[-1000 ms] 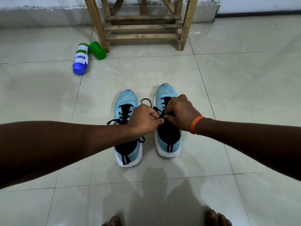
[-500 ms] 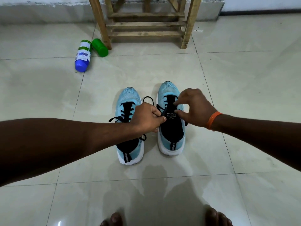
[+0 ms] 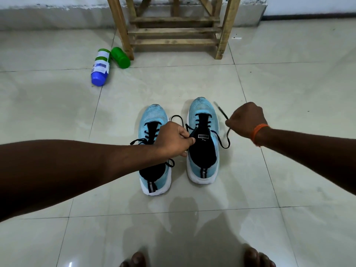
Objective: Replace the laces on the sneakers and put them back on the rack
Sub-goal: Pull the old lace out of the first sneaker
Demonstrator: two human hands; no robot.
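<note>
Both sneakers sit on the floor, not yet on the wooden rack [image 3: 175, 31] far past the grips, so most of the job looks left. The left sneaker [image 3: 152, 116], under the left grip [image 3: 174, 138], is laced. The right sneaker [image 3: 201, 106], between the grips, is partly undone. The right grip [image 3: 245, 120] is curled tight round one end of the black lace [image 3: 227, 139]. The left grip pinches the other end beside the tongue.

Open floor [image 3: 289, 83] spreads across the right and bottom of the frame. At centre two sneakers [image 3: 202, 110] stand side by side, with only a narrow gap between them. A lace [image 3: 229, 138] loops just right of them. Top centre stands a wooden rack [image 3: 173, 31] — two bottles [image 3: 100, 68] lie by its left leg.
</note>
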